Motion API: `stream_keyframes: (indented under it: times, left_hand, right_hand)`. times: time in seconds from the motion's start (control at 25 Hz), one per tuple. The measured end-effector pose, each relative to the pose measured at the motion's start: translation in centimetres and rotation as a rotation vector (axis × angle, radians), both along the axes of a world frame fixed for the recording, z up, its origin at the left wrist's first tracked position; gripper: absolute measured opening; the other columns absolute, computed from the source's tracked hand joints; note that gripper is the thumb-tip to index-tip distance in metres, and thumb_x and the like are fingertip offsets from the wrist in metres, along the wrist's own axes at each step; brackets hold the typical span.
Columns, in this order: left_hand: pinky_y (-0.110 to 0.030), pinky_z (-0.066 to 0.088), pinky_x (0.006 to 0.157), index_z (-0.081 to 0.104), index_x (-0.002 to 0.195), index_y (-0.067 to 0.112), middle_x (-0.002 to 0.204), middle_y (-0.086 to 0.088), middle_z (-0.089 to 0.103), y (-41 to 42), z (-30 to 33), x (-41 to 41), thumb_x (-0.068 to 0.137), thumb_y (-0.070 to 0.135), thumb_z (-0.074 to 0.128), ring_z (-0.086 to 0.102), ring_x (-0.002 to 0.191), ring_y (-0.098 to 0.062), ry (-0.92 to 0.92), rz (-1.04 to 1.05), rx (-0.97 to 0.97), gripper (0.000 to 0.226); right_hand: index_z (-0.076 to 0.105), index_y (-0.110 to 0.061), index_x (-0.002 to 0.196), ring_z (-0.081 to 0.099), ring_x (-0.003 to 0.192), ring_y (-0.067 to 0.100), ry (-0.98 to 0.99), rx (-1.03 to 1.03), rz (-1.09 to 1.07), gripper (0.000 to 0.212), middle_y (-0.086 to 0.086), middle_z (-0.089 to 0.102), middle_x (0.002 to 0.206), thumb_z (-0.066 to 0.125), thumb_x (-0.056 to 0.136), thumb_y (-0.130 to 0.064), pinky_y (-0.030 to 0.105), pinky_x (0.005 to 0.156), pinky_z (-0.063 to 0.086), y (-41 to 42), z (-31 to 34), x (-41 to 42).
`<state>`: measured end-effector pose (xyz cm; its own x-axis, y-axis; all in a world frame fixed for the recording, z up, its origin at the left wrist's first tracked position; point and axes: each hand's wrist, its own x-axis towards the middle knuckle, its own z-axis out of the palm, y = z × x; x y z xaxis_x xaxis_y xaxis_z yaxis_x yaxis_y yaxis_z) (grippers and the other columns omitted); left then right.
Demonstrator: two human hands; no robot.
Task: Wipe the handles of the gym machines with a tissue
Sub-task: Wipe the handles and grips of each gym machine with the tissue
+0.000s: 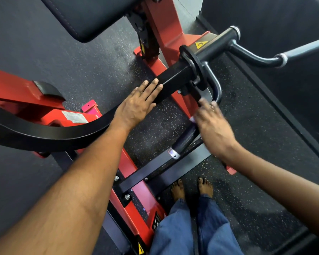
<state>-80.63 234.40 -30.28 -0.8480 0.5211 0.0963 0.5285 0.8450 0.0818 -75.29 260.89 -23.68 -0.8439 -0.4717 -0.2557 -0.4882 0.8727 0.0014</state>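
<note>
A red and black gym machine fills the view. My left hand (136,105) lies flat, fingers straight, on the machine's black lever arm (173,80). Its lower handle (184,138) is a black grip with a chrome end cap, slanting down to the left. My right hand (213,127), blurred, covers the upper end of that grip, where it meets a curved grey bar (217,87). Small pale bits of tissue (191,119) peek out from under its thumb side and fingertips. Most of the tissue is hidden beneath the hand.
A second black handle (254,57) with a chrome bar reaches to the upper right. A black padded seat (92,17) sits at the top. The red frame (140,196) and black crossbars run beside my bare feet (191,188) on speckled rubber flooring.
</note>
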Motion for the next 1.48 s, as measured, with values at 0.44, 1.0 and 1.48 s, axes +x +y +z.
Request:
stream_keyframes:
  times: [0.44, 1.0, 1.48]
  left_hand:
    - [-0.047, 0.046, 0.104, 0.010, 0.153, 0.013, 0.157, -0.011, 0.028, 0.0, -0.1, 0.1, 0.103, 0.031, 0.030, 0.041, 0.136, -0.036, -0.004, 0.006, 0.009, 0.057]
    - [-0.046, 0.046, 0.104, 0.010, 0.153, 0.015, 0.158, -0.010, 0.028, 0.1, 0.1, -0.2, 0.103, 0.032, 0.029, 0.040, 0.137, -0.035, -0.015, 0.011, 0.001, 0.056]
    - [-0.048, 0.046, 0.103, 0.011, 0.152, 0.013, 0.156, -0.012, 0.030, 0.0, 0.2, 0.0, 0.103, 0.030, 0.031, 0.041, 0.136, -0.036, -0.002, 0.003, 0.006, 0.056]
  right_hand:
    - [0.051, -0.011, 0.131, 0.042, 0.128, 0.024, -0.372, 0.164, 0.316, 0.036, 0.009, 0.050, 0.134, 0.035, 0.099, -0.019, 0.039, 0.117, 0.018, -5.6, 0.9, 2.2]
    - [0.034, -0.003, 0.143, 0.022, 0.142, 0.028, 0.035, -0.104, 0.580, 0.060, 0.013, 0.034, 0.149, 0.026, 0.084, -0.007, 0.043, 0.115, 0.015, 1.7, -4.3, 5.3]
    - [0.034, -0.004, 0.143, 0.017, 0.143, 0.028, 0.225, -0.190, 0.195, 0.068, 0.016, 0.035, 0.147, 0.032, 0.075, 0.004, 0.041, 0.117, 0.002, 2.9, -4.9, 2.0]
